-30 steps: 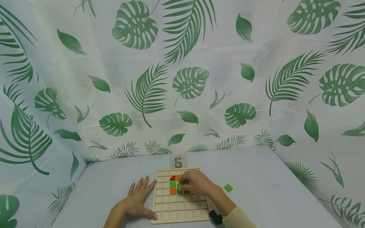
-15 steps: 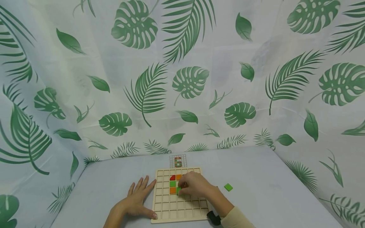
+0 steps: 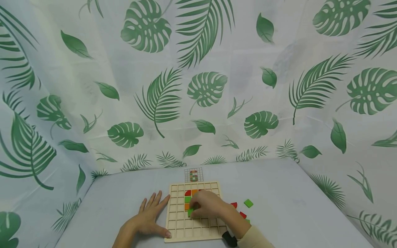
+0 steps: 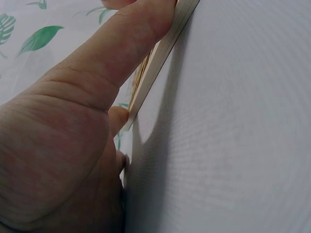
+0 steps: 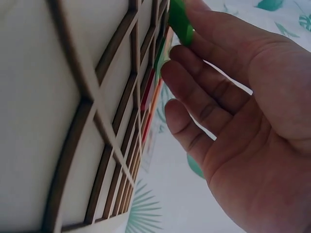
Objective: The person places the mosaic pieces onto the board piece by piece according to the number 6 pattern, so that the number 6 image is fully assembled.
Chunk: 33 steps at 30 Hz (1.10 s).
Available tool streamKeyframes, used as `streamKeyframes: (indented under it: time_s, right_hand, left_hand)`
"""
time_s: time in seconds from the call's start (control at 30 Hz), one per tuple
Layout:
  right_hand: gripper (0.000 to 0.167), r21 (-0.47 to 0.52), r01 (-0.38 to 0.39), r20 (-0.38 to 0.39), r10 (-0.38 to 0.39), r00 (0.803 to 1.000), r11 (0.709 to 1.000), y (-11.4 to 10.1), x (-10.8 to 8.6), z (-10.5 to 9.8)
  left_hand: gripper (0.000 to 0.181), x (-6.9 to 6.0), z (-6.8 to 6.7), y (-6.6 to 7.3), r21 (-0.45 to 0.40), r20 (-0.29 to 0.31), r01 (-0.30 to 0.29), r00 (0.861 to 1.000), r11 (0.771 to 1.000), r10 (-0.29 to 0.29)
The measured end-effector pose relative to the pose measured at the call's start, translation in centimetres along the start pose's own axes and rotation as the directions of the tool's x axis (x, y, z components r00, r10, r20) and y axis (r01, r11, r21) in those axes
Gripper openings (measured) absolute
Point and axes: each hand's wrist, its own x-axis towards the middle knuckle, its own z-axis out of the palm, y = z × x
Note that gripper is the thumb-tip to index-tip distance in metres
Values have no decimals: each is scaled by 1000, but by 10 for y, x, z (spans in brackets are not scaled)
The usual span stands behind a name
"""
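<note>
1. So the right hand (image 3: 204,204) is pinching a green tile (image 3: 190,213) between thumb and finger, with the other fingers curling loosely below in the right wrist view.
2. That tile's looking bright, plain green, thin and flat-faced with straight edges. Fingers are covering part of it, so I can't tell the full outline.
3. It's sitting over the board (image 3: 186,232), tilted, just below an orange tile (image 3: 187,206). Can't tell if it's touching the wood.
4. The board's showing pale wood, with raised strips dividing it into square cells and darker sides lining them.
5. Left hand (image 3: 149,217) is spreading its fingers wide, thumb resting on the near left corner, index fingertip touching the left edge.
6. Already lying in cells: a red tile (image 3: 187,193) with one rounded corner, an orange square (image 3: 194,192) beside it, and a green square (image 3: 187,199) under the red.
7. Loose pieces (image 3: 248,203) in red and green are lying on the table (image 3: 288,206) right of the board.
8. A small card (image 3: 193,175) is lying just beyond the board, showing a coloured 6 on a grid.
</note>
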Motion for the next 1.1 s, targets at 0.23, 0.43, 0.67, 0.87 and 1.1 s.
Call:
streamKeyframes:
  time_s: [0.23, 0.43, 0.67, 0.87, 1.1]
  right_hand:
    - [18, -48, 22, -7, -22, 1000, 999, -6, 1, 4]
    - [17, -54, 13, 1, -13, 1000, 998, -10, 3, 6]
    - [16, -63, -17, 8, 17, 1000, 998, -14, 3, 9]
    - [15, -50, -28, -4, 28, 1000, 998, -16, 4, 13]
    - [15, -51, -37, -1, 37, 999, 998, -17, 5, 12]
  left_hand:
    - [135, 0, 0, 0, -8, 0, -8, 1000, 1000, 8]
    - [135, -1, 0, 0, -7, -4, -15, 1000, 1000, 15]
    - [136, -1, -1, 2, -10, -2, -3, 1000, 1000, 3]
    - [136, -1, -1, 2, -16, -5, -4, 1000, 1000, 4]
    - [137, 0, 1, -1, -12, -16, -18, 1000, 1000, 18]
